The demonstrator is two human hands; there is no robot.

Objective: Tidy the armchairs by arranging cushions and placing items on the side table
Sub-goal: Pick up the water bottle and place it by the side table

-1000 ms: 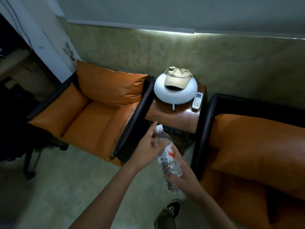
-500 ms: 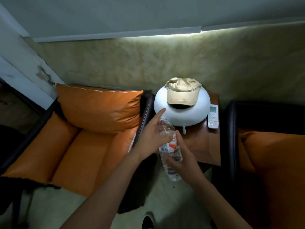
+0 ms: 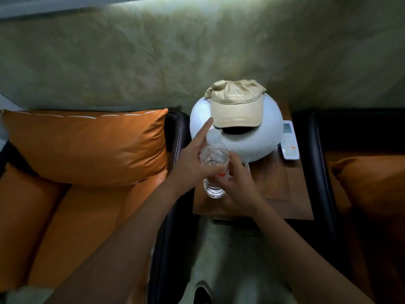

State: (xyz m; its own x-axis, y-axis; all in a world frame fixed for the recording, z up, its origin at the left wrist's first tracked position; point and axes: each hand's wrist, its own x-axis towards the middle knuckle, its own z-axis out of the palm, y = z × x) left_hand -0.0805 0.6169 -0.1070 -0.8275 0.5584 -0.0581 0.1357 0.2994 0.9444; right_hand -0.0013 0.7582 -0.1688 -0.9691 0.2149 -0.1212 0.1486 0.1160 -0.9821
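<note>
Over the near left part of the side table [image 3: 285, 200], both hands hold a clear plastic water bottle [image 3: 213, 163] roughly upright, white cap toward the camera. Left hand [image 3: 192, 165] is wrapped round the bottle's upper body with the forefinger sticking out straight; right hand [image 3: 237, 185] is closed on the lower body from the other side. Whether the base touches the wood I cannot tell (the hands cover it).

Step in hand, as I judge it: placing the bottle on the table. Next move calls for setting it down on the bare wood in front of the white ring cushion [image 3: 236, 139], which carries a beige cap [image 3: 236, 104], and clear of the remote control [image 3: 289, 141] at the right edge; then both grips let go.

Against half a second ago: the bottle was short of the table's front edge and tilted; now it is over the tabletop and nearer upright. Cushion, cap and remote lie as before.
</note>
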